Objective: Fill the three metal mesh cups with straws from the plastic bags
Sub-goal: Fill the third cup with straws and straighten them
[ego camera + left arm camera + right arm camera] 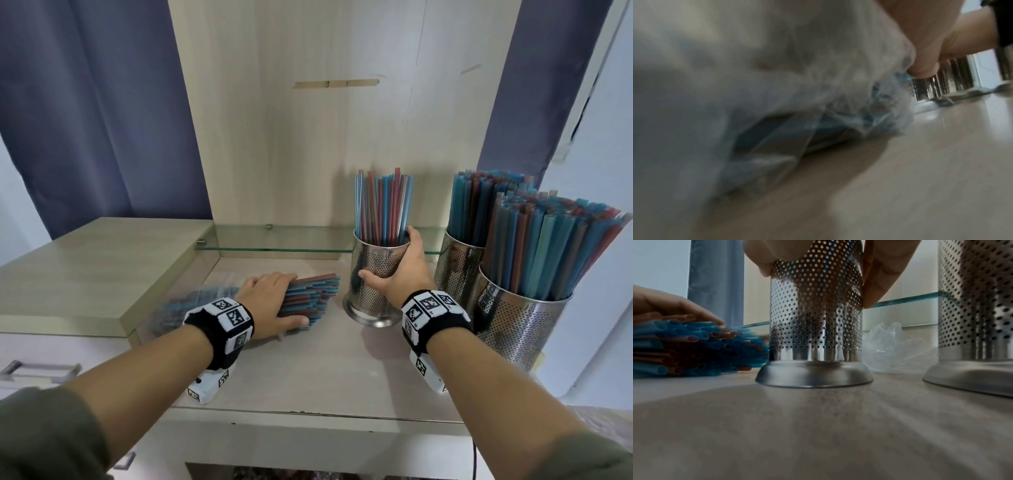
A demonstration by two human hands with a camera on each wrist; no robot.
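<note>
Two forearms in wrist bands reach out over the pale desk [308,370]. On the left, the left hand [274,301] lies on top of a bundle of blue and red straws [310,296] that rests flat on the desk, partly inside a clear plastic bag [777,91]; the fingers curve over the bundle and the thumb sits at its near edge, so the hand grips the straws. Just right of the bundle's open ends stands a perforated metal cup [375,281], upright on its flared base and partly filled with straws standing on end. The right hand [399,274] wraps around this cup, thumb on its left side and fingers reaching up to the rim on the right. Farther right stand two more metal cups, a rear cup [457,270] and a near cup [517,329], both packed full of straws. Behind the held cup, a crumpled empty bag [898,348] lies on the desk under a glass shelf [284,240].
</note>
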